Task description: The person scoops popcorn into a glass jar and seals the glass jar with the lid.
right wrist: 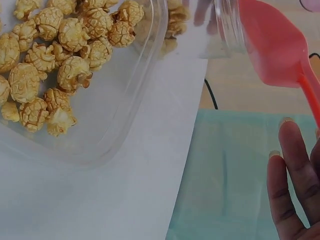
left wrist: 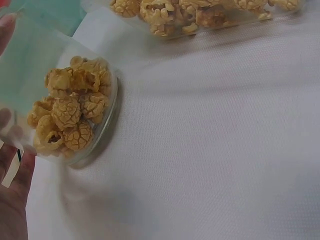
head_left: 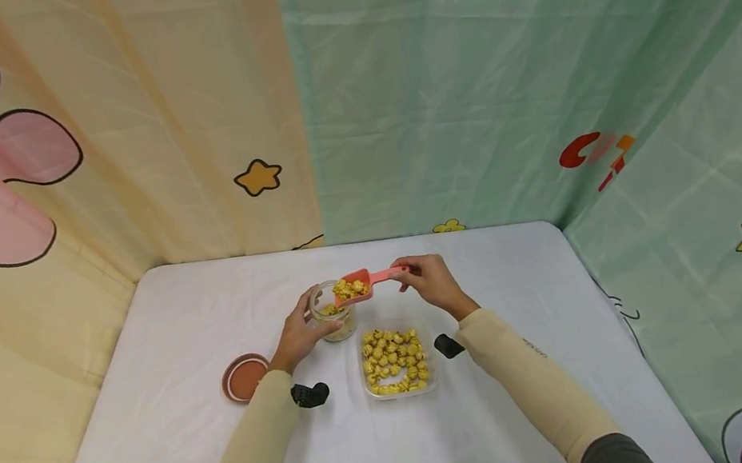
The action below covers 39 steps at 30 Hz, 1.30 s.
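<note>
My right hand (head_left: 428, 281) pinches the handle of a red scoop (right wrist: 280, 50). Yellow popcorn (head_left: 349, 290) fills the scoop, which is over the mouth of a clear jar (head_left: 339, 330). Around the jar's side, my left hand (head_left: 301, 333) grips with thumb and fingers. In the left wrist view, popcorn pieces (left wrist: 67, 110) lie in the bottom of that jar, which appears tilted there. A clear rectangular container (head_left: 403, 395) of popcorn stands on the table just in front of the jar, between the two forearms.
A round brown lid (head_left: 245, 378) lies on the white-covered table (head_left: 154, 428), left of the jar and close to the left wrist. Printed curtains (head_left: 439, 107) rise behind the table's far edge and along both sides.
</note>
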### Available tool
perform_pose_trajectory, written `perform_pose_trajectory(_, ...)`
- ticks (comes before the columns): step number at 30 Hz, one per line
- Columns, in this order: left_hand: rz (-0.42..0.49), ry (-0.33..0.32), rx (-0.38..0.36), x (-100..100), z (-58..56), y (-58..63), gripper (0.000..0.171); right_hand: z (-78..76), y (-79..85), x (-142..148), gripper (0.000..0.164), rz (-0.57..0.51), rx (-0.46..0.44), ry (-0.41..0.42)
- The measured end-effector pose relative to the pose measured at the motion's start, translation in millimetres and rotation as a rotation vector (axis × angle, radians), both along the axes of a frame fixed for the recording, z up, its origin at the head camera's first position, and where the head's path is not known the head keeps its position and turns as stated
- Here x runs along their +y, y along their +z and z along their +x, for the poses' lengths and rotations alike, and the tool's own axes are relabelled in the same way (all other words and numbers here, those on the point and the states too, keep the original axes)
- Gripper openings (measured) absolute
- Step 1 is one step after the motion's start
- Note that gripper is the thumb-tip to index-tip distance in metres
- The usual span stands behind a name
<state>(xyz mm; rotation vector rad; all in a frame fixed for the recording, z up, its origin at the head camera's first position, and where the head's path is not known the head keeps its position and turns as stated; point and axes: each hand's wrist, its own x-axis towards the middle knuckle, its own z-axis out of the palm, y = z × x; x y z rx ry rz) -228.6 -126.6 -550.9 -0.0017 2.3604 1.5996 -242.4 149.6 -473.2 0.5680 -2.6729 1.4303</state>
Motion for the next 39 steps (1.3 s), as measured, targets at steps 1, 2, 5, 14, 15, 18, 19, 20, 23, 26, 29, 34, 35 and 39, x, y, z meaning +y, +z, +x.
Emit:
perform_pose_trajectory(1,0.000,0.002,-0.001,0,0.0,0.1,0.099,-0.7,0.8,0,0.020,0.009,0.000,0.001)
perform_pose_trajectory(2,-0.001,0.002,-0.002,0,0.2,0.3,0.099,-1.5,1.5,0,0.020,0.022,0.002,0.004)
perform_pose_trajectory(5,0.001,0.003,0.000,1,0.9,0.9,0.098,-3.6,5.7,0,0.021,0.063,0.008,0.009)
perform_pose_trajectory(14,0.003,-0.001,0.010,1,-0.6,-0.9,0.098,-12.4,23.6,-2,0.021,0.180,0.031,0.083)
perform_pose_trajectory(15,0.003,-0.002,0.011,1,-0.7,-1.1,0.098,-13.1,25.6,-2,0.020,0.191,0.032,0.091)
perform_pose_trajectory(18,0.004,-0.005,0.021,0,-0.4,-1.2,0.097,-14.6,30.5,-4,0.020,0.216,0.029,0.110)
perform_pose_trajectory(19,0.004,-0.008,0.026,0,-0.3,-1.3,0.097,-15.0,31.7,-5,0.021,0.223,0.027,0.115)
perform_pose_trajectory(20,0.004,-0.010,0.031,0,-0.2,-1.4,0.097,-15.4,32.6,-5,0.021,0.228,0.023,0.117)
perform_pose_trajectory(23,0.002,-0.014,0.041,0,0.0,-1.7,0.097,-15.8,34.7,-6,0.021,0.235,0.018,0.123)
perform_pose_trajectory(26,0.003,-0.010,0.035,0,0.0,-1.6,0.097,-15.6,35.9,-7,0.021,0.238,0.014,0.123)
perform_pose_trajectory(29,-0.002,-0.009,0.032,-1,0.1,-1.3,0.097,-15.5,35.9,-7,0.021,0.242,0.008,0.117)
perform_pose_trajectory(34,-0.014,-0.012,0.037,0,0.8,0.2,0.097,-14.2,35.1,-6,0.023,0.238,-0.015,0.106)
perform_pose_trajectory(35,-0.013,-0.010,0.034,0,1.1,0.5,0.097,-13.8,34.8,-5,0.023,0.236,-0.019,0.106)
perform_pose_trajectory(39,-0.009,-0.013,0.038,0,1.8,1.4,0.097,-12.6,31.8,-2,0.021,0.239,-0.018,0.107)
